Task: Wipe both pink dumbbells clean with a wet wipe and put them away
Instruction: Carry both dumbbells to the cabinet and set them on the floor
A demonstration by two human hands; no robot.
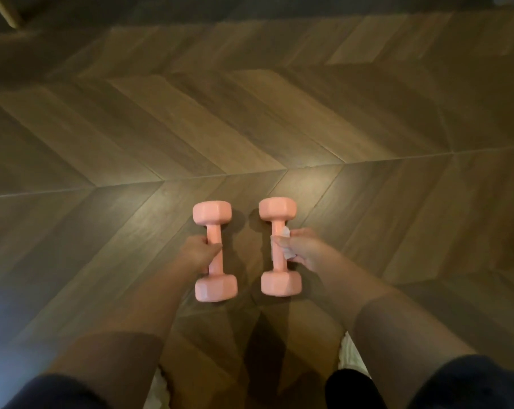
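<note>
The two pink dumbbells, left dumbbell (pixel 215 251) and right dumbbell (pixel 279 246), are lying side by side on the wooden floor (pixel 279 128). The left hand (pixel 198 252) is gripping one handle; the right hand (pixel 301 250) is pressing what looks like a wet wipe (pixel 282 242) around the other.

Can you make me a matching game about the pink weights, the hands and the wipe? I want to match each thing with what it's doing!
Things:
1. left hand
2. right hand
3. wet wipe
4. floor

What it's doing:
A. squashed between a hand and a dumbbell handle
B. lying under both dumbbells, brown wood in a zigzag pattern
C. holding the handle of the left dumbbell, with no wipe
D. pressing the wipe on the handle of the right dumbbell

Right pairs: 1-C, 2-D, 3-A, 4-B
</note>
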